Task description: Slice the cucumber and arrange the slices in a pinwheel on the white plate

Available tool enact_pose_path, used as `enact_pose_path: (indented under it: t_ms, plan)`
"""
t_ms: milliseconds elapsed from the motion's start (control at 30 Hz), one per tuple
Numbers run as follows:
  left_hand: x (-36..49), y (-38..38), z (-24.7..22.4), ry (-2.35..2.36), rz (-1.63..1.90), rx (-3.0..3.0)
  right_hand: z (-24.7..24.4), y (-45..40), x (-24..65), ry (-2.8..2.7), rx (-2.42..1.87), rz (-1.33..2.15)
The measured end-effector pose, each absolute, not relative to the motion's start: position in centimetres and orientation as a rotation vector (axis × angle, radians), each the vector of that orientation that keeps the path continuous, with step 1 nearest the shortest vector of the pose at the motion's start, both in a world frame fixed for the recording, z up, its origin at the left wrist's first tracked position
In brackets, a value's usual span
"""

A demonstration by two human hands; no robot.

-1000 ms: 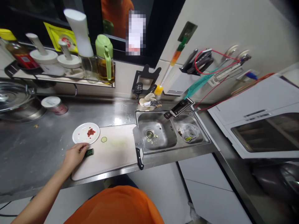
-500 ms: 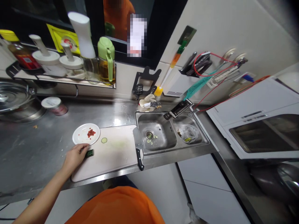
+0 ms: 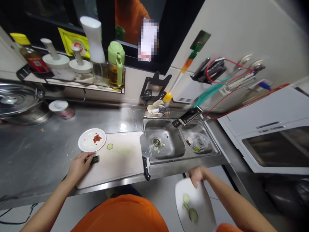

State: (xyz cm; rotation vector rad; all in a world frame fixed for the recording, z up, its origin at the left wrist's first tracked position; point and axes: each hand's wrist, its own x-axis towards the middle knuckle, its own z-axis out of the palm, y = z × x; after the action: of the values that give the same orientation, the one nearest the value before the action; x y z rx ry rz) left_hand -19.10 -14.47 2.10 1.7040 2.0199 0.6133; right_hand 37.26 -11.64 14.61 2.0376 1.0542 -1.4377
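My left hand [image 3: 80, 164] is closed around a dark green cucumber [image 3: 96, 159] on the left side of the white cutting board [image 3: 113, 170]; most of the cucumber is hidden under the palm. My right hand [image 3: 196, 175] grips the rim of a white plate [image 3: 202, 201], tilted, low in front of the counter. Several cucumber slices [image 3: 193, 215] lie on that plate, a little blurred. A single cucumber slice [image 3: 110, 146] rests on the board. The kitchen knife [image 3: 146, 167] lies along the board's right edge, its black handle towards me, touched by neither hand.
Left of the board's top stands a small white plate [image 3: 84, 145] with red chopped pieces [image 3: 97, 138]. A double sink [image 3: 166, 154] holds cucumber scraps and a plastic bag [image 3: 199, 141]. A lidded pot [image 3: 24, 112] and a tub [image 3: 64, 112] stand at left.
My right hand has come into view at the lower right with the white plate of cucumber slices. My left hand stays on the cucumber. The view has shifted slightly.
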Motion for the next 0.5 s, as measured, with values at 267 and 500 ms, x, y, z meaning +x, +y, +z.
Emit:
enact_pose_path:
  t_ms: [267, 500]
  plan:
    - [-19.1, -15.5, 1.6, 2.145, 0.596, 1.696, 11.1, 3.4, 32.0, 0.984, 1.984, -2.049]
    - [-9.5, -10.2, 6.2, 1.675, 0.760, 2.157, 7.2, 7.2, 23.0, 1.034, 1.781, -2.334]
